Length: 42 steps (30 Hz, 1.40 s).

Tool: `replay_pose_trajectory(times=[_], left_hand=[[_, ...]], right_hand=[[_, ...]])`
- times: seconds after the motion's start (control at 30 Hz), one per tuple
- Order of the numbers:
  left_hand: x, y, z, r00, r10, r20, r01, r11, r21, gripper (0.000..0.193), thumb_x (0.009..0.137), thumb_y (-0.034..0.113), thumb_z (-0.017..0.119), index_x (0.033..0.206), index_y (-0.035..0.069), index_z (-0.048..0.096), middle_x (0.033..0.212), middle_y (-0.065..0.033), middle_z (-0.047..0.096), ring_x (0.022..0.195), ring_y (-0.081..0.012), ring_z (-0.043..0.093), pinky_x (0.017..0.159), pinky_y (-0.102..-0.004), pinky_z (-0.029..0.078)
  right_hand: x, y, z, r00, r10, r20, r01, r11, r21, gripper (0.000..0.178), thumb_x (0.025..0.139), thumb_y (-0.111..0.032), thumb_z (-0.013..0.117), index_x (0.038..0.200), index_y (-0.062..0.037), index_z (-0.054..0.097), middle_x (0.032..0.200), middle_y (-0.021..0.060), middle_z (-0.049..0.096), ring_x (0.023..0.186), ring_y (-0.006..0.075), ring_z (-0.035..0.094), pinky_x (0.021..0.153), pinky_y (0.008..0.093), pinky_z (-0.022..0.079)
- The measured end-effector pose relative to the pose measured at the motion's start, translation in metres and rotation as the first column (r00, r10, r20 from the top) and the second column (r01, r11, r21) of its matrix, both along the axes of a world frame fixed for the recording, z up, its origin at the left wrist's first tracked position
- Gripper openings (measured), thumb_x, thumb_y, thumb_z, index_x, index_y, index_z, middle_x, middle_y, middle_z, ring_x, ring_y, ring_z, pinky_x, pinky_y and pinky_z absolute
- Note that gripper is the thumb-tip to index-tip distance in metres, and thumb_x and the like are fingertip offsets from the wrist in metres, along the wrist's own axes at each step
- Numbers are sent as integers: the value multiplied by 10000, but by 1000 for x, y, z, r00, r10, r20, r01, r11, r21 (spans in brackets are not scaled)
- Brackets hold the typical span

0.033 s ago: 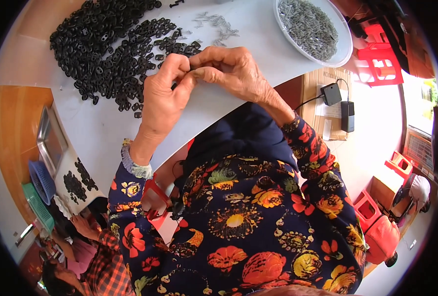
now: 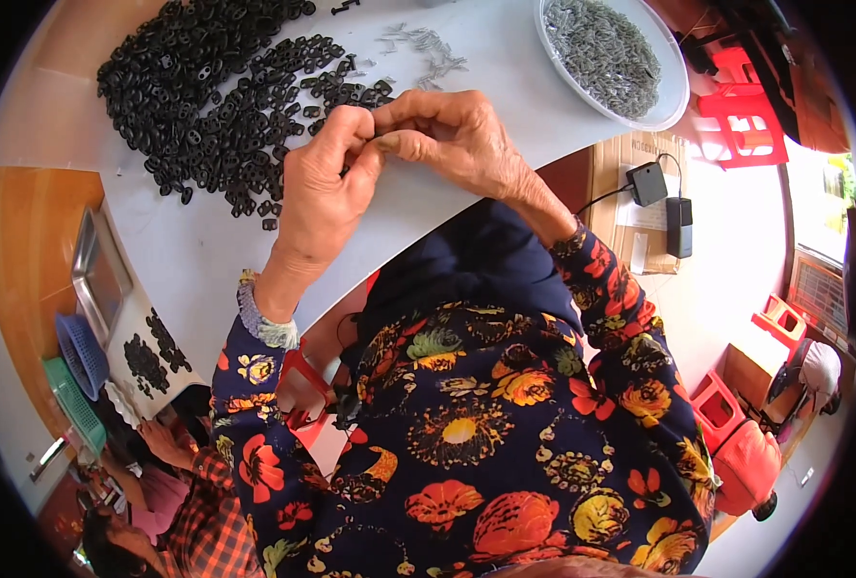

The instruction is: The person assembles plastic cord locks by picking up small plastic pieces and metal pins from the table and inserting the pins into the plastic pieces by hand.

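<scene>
My left hand point(image 2: 324, 188) and my right hand point(image 2: 457, 140) meet over the table's near edge, thumbs and fingers pinched together at the tips. Whatever sits between the fingertips is too small and covered to make out. Just beyond my left hand spreads a big heap of small black plastic pieces point(image 2: 206, 106), many with two holes, like cord locks. Several loose metal springs point(image 2: 426, 53) lie on the white table point(image 2: 197, 246) past my right hand. At the far right, a round translucent bowl point(image 2: 680, 91) holds a mass of small springs point(image 2: 601, 63).
On the left, another table bears a metal tray point(image 2: 100, 275) and black pieces point(image 2: 145, 364), near a blue basket point(image 2: 83, 356) and a green basket point(image 2: 73, 409). A person in a checked shirt point(image 2: 216, 515) sits there. To the right are a cardboard box point(image 2: 616, 173), black adapters point(image 2: 647, 183) and red stools point(image 2: 750, 125).
My left hand has shifted very slightly at the pinch. Otherwise both hands and everything around them stay as they were.
</scene>
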<state>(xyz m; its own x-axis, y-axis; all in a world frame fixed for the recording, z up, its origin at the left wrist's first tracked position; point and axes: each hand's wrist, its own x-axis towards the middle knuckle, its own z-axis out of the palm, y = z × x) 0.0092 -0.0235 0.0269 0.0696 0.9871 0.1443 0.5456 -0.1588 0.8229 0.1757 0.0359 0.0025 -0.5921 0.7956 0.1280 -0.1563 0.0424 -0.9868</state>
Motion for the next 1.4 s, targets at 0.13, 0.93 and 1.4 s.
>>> replay_pose_trajectory(times=[0.13, 0.93, 1.4], left_hand=[[8, 2, -6, 997, 11, -75, 9, 965, 263, 166, 830, -54, 548, 958, 37, 495, 685, -61, 529, 602, -103, 463, 578, -233, 433], [1, 0, -12, 913, 43, 406, 43, 979, -201, 138, 929, 110, 501, 964, 3, 580, 788, -38, 645, 722, -74, 573, 681, -223, 465], [7, -12, -20, 787, 51, 615, 24, 993, -113, 32, 869, -14, 486, 858, 16, 486, 751, 11, 517, 696, -69, 572, 642, -218, 458]], right_hand=[[2, 4, 1, 999, 41, -22, -43, 997, -64, 187, 871, -66, 640, 1023, 42, 630, 870, 49, 673, 835, 90, 625, 779, 238, 509], [-3, 0, -1, 993, -98, 66, 100, 995, -17, 103, 885, -67, 601, 900, 29, 636, 717, -1, 611, 666, 29, 541, 602, 203, 466], [-10, 95, 11, 751, -473, 461, -194, 510, 838, 105, 819, -77, 590, 898, -58, 657, 824, 97, 638, 735, 332, 611, 658, 409, 497]])
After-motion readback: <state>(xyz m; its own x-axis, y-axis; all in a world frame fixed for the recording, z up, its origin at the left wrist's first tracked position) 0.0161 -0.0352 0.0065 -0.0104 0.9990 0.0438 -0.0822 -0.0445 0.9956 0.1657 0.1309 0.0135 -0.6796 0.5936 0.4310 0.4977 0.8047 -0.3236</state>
